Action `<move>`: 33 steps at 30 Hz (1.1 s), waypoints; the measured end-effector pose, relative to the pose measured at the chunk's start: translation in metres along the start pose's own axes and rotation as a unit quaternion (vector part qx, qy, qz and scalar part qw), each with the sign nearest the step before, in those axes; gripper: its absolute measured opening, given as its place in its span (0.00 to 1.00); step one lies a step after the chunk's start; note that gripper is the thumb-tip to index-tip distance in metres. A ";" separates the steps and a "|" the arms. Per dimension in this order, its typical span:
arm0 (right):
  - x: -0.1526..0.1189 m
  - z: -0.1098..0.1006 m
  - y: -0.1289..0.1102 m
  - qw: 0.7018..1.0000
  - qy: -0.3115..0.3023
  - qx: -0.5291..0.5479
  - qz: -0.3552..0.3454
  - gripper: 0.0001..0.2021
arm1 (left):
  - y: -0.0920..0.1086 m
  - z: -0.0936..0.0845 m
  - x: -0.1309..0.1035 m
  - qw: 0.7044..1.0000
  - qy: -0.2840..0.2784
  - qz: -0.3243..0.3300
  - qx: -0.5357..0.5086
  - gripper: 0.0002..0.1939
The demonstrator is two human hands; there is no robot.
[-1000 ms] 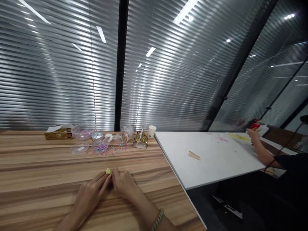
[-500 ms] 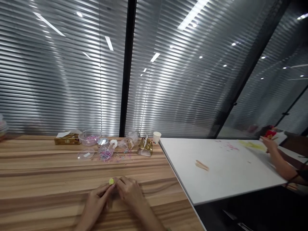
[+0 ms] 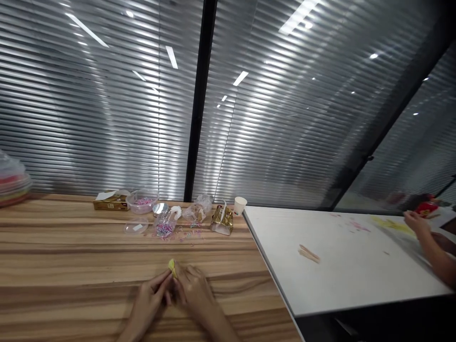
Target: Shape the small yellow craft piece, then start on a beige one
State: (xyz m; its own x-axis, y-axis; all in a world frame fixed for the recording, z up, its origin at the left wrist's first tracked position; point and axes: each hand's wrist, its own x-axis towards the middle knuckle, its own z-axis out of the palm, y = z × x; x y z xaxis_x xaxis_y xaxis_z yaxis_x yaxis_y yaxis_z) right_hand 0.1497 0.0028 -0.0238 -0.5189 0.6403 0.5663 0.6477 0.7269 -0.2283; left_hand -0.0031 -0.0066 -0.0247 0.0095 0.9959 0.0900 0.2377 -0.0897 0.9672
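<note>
A small yellow piece (image 3: 172,267), thin and folded-looking, sticks up between my fingertips above the wooden table (image 3: 71,266). What it is made of I cannot make out. My left hand (image 3: 151,297) pinches it from the left, thumb and forefinger pressed together. From the other side, my right hand (image 3: 195,289) closes its fingers on the same piece, with fingertips touching those of the left. The lower part of the piece is hidden by the fingers.
Toward the back stand a clear tub (image 3: 142,202), a bag of small colourful pieces (image 3: 166,228), a lid (image 3: 136,226), gold packaging (image 3: 223,219) and a paper cup (image 3: 240,205). Wooden sticks (image 3: 308,253) lie on the white table (image 3: 338,285); another person's hand (image 3: 416,222) is at right.
The view has turned slightly left, so the scene sits further right. The yellow piece now shows taller and narrower between my fingers, and both hands still hold it.
</note>
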 end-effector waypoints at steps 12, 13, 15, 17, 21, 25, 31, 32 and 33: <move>-0.002 -0.001 0.000 0.999 -0.037 0.000 0.005 0.26 | 0.017 0.002 -0.005 0.994 0.101 -0.020 -0.021 0.25; -0.003 -0.001 0.000 0.999 -0.038 0.010 0.010 0.26 | 0.016 0.002 -0.005 0.994 0.104 -0.009 -0.017 0.23; -0.004 -0.002 0.001 0.999 -0.040 0.026 0.018 0.25 | 0.015 0.001 -0.004 0.994 0.111 0.013 -0.008 0.21; -0.004 -0.003 0.003 0.998 -0.040 0.039 0.023 0.23 | 0.015 0.001 -0.003 0.993 0.113 0.026 0.001 0.19; -0.003 -0.008 0.002 0.996 -0.037 0.069 0.031 0.21 | 0.013 0.001 -0.001 0.995 0.097 0.028 0.014 0.18; -0.003 -0.013 -0.002 0.994 -0.047 0.075 0.056 0.19 | 0.009 0.000 0.000 0.998 0.051 0.041 0.022 0.18; -0.007 -0.001 -0.003 0.989 -0.052 0.083 0.106 0.17 | 0.007 -0.002 -0.004 0.988 0.015 0.088 0.124 0.16; -0.007 0.001 -0.003 0.988 -0.052 0.091 0.114 0.17 | 0.008 -0.002 -0.004 0.986 0.020 0.096 0.137 0.16; -0.008 0.003 -0.003 0.986 -0.052 0.103 0.119 0.16 | 0.009 -0.002 -0.005 0.984 0.025 0.103 0.145 0.16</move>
State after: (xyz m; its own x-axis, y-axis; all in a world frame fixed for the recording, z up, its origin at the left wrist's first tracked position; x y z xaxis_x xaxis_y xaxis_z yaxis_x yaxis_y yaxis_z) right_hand 0.1503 -0.0037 -0.0294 -0.4262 0.8135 0.3957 0.6370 0.5804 -0.5073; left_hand -0.0024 -0.0122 -0.0156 0.0412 0.9543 0.2960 0.5022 -0.2758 0.8196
